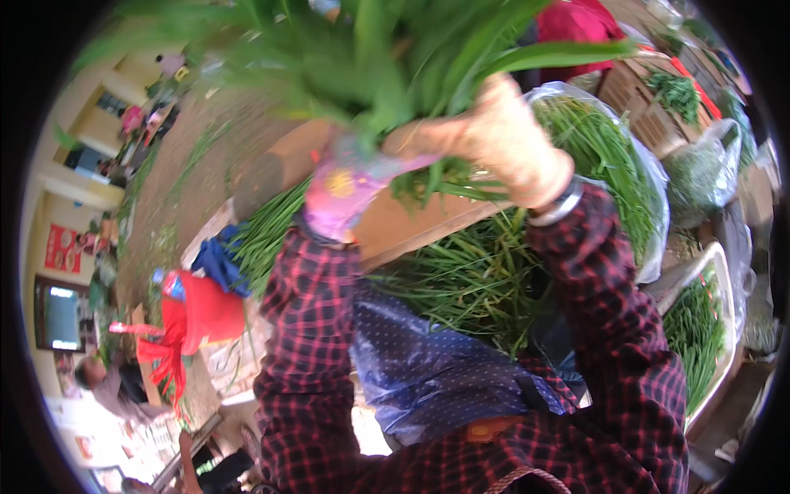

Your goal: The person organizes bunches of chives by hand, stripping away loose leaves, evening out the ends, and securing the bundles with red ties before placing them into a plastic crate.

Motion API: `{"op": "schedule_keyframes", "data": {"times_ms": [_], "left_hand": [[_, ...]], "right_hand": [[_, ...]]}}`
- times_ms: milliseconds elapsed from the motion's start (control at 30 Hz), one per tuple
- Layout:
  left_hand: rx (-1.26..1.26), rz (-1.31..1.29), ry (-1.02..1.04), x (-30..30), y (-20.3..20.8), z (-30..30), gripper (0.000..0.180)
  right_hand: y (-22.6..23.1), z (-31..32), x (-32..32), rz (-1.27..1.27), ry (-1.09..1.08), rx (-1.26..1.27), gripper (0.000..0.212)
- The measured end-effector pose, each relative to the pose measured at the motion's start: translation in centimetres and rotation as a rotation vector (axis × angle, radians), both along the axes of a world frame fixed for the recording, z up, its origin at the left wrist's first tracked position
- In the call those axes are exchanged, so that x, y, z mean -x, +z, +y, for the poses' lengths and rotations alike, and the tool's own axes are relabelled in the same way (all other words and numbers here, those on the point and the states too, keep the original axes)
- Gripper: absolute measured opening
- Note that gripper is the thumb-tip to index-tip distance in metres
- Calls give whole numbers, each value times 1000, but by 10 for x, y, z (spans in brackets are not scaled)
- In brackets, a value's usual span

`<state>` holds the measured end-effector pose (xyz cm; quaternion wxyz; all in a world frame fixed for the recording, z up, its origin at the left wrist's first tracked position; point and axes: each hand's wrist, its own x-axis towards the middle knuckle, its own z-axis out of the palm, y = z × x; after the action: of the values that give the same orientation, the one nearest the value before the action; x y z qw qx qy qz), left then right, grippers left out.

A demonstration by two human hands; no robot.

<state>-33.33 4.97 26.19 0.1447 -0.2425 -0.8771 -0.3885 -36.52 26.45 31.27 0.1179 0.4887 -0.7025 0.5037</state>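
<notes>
A bunch of long, flat-leaved greens [387, 66] is held up in front of me, its leaves fanning out across the top of the view, partly smeared by motion. My left hand [341, 183], in a pink and purple glove with a yellow flower pattern, is closed round the lower part of the bunch. Bare, with a metal band at the wrist, my right hand [504, 144] grips the bunch from the right side. Leaves hide some fingers of both hands. Below them lies a brown board [411, 226], with loose thin greens [481, 272] heaped nearer me.
At the left stands a red bucket [212, 309] beside a blue cloth [222, 262]. More greens fill a clear plastic bag [605, 148] and a white crate [728, 309] on the right. Brown crates [629, 95] stand farther back. Other people sit at the far left.
</notes>
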Motion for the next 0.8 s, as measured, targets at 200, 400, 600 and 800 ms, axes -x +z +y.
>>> {"op": "schedule_keyframes", "data": {"times_ms": [200, 400, 600, 800], "left_hand": [[-175, -158, 27, 26, -16, 31, 46], [-569, -371, -249, 37, -1, 9, 41], [86, -261, 42, 39, -16, 8, 37], [33, 214, 318, 25, -28, 29, 29]], "right_hand": [[-61, -25, 29, -760, 61, 357, 49], [-37, -29, 39, -567, 94, 385, 55], [-23, -33, 46, -5, -308, -106, 78], [-11, -30, 26, -43, -298, -285, 73]]}}
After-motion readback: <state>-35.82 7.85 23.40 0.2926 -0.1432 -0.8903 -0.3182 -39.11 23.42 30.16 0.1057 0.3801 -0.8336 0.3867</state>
